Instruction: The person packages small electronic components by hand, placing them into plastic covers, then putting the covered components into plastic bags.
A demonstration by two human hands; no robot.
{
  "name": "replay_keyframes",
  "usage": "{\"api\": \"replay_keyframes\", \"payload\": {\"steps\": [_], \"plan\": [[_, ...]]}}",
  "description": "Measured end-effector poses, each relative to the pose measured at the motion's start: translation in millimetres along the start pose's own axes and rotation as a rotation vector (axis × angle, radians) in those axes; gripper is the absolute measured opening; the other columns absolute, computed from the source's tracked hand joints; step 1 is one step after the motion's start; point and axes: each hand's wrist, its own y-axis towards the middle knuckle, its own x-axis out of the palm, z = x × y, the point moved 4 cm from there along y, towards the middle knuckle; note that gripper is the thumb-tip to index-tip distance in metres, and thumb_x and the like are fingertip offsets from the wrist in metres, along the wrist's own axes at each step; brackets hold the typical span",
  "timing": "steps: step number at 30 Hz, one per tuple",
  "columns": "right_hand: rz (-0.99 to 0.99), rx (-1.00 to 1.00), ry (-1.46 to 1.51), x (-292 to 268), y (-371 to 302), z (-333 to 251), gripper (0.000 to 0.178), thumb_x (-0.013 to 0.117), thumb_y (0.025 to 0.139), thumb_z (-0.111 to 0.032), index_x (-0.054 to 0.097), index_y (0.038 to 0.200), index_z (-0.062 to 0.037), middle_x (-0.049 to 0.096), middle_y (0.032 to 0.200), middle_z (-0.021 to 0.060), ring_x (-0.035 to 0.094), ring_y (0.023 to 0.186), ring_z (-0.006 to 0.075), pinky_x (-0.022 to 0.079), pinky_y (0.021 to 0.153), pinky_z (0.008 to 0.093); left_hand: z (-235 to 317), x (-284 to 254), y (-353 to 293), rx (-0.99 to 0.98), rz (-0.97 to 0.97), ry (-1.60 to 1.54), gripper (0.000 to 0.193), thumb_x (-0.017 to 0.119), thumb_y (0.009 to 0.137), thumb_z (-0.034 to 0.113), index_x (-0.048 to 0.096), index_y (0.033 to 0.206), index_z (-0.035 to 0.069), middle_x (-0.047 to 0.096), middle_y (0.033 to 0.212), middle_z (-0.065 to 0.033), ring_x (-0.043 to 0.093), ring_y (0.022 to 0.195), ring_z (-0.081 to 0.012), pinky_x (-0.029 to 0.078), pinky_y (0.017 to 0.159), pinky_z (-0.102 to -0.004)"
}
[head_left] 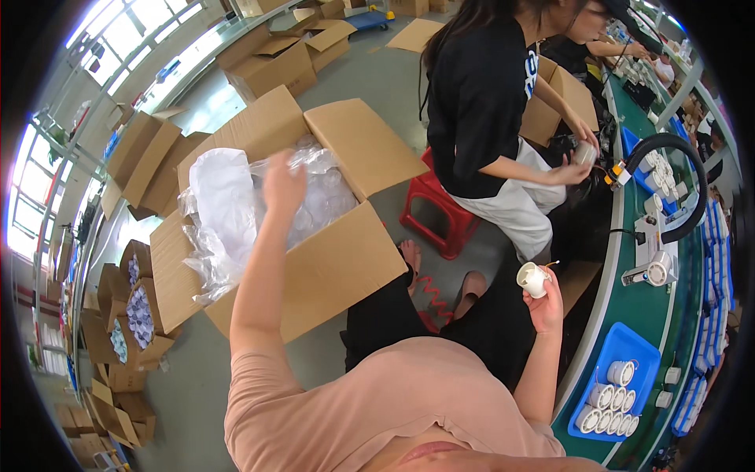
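Note:
My left hand (284, 187) is over an open cardboard box (338, 271), above clear plastic bags (322, 161) bunched around clear, rounded parts (326, 200). Motion smears its fingers, so whether they grip anything does not show. A white plastic sheet or bag (222, 197) fills the left side of the box. On the other side, my right hand (545, 305) is closed around a white cup-shaped plastic housing (533, 279). Its open end faces left, and a thin wire pokes out at the top.
A blue tray (609, 354) of round white parts lies on the green conveyor (641, 303) at right. Nearby stands a device with a black curved hose (696, 189). A co-worker (480, 102) sits on a red stool (440, 208), holding a part. Cartons (118, 346) line the left.

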Motion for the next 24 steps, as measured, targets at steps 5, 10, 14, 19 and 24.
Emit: {"api": "replay_keyframes", "payload": {"steps": [5, 10, 14, 19, 24], "plan": [[-0.088, -0.001, 0.08, 16, 0, 3, 0.036, 0.047, 0.086, -0.021, 0.044, 0.118, -0.0038, 0.058, 0.1, 0.0103, 0.059, 0.072, 0.019, 0.048, 0.059, 0.0266, 12, 72, -33, 0.013, -0.815, 0.263, 0.053, 0.07, 0.069, 0.022, 0.053, 0.116, 0.007, 0.055, 0.116, -0.0146, 0.053, 0.108, -0.0313, 0.043, 0.089, -0.0397], [-0.254, 0.101, 0.332, 34, 3, 19, 0.043, 0.041, 0.088, -0.03, 0.044, 0.125, -0.0066, 0.058, 0.106, 0.0101, 0.059, 0.082, 0.0249, 0.05, 0.065, 0.0353, -18, 110, -34, 0.235, -0.962, 0.266, 0.057, 0.071, 0.067, 0.024, 0.053, 0.118, 0.006, 0.053, 0.119, -0.0153, 0.052, 0.109, -0.0311, 0.042, 0.092, -0.0388], [-0.309, 0.199, 0.543, 46, 1, 29, 0.038, 0.04, 0.087, -0.029, 0.053, 0.113, -0.0036, 0.059, 0.098, 0.0193, 0.059, 0.09, 0.0299, 0.052, 0.072, 0.0403, 5, 76, -24, 0.148, -0.853, 0.212, 0.062, 0.073, 0.065, 0.025, 0.051, 0.12, 0.005, 0.05, 0.122, -0.0162, 0.051, 0.109, -0.0324, 0.042, 0.091, -0.0384], [-0.303, 0.324, 0.441, 61, 5, 51, 0.03, 0.047, 0.079, -0.022, 0.058, 0.092, 0.0015, 0.061, 0.09, 0.0168, 0.06, 0.083, 0.0283, 0.05, 0.075, 0.0369, 33, 19, -27, -0.264, -0.641, -0.454, 0.061, 0.075, 0.065, 0.021, 0.051, 0.119, 0.003, 0.054, 0.115, -0.0079, 0.055, 0.103, -0.0215, 0.044, 0.085, -0.0337], [-0.512, 0.33, 0.203, 104, 6, 65, 0.031, 0.047, 0.087, -0.029, 0.053, 0.102, -0.0027, 0.06, 0.085, 0.0128, 0.06, 0.079, 0.0223, 0.051, 0.068, 0.0328, 97, 0, -68, -0.037, -0.764, -1.068, 0.06, 0.075, 0.069, 0.02, 0.049, 0.12, 0.003, 0.052, 0.115, -0.006, 0.05, 0.108, -0.017, 0.039, 0.091, -0.0314]]}}
